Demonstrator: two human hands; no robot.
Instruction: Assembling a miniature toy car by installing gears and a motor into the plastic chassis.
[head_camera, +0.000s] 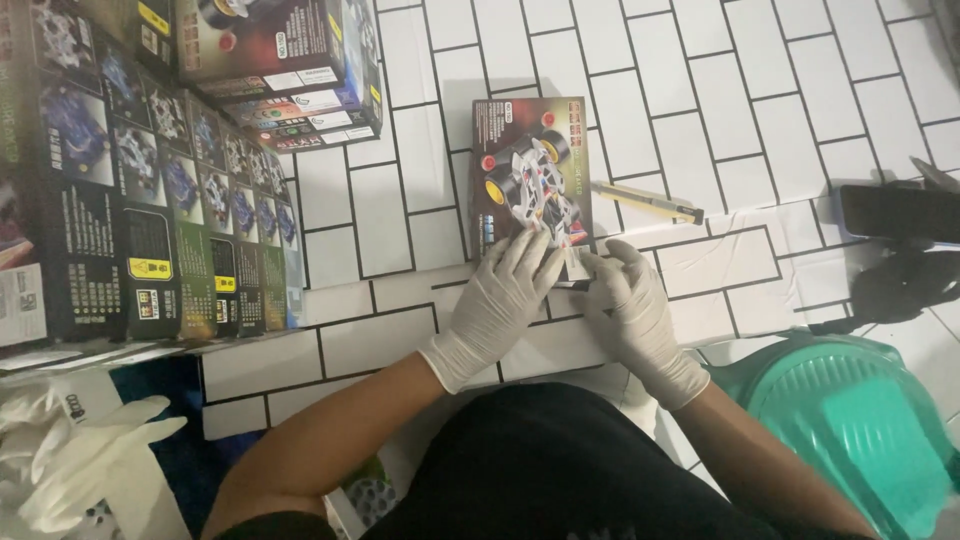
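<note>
gloved hands: 2 (497, 300) (632, 310) | toy box on floor: 1 (530, 170) | utility knife: 1 (645, 202) | green stool: 1 (850, 420) (lower right) | boxes stacked upper left (270, 70): too many overlapping to count

Glossy cardboard, thin rubber gloves, shiny tiles

We see a printed cardboard box (531, 185) with a glossy sheen under our left hand (500, 300) and right hand (632, 310), both in smooth, thin white rubber gloves. The floor tiles (700, 90) look glazed and smooth; the green stool (860, 420) is ribbed plastic.
</note>
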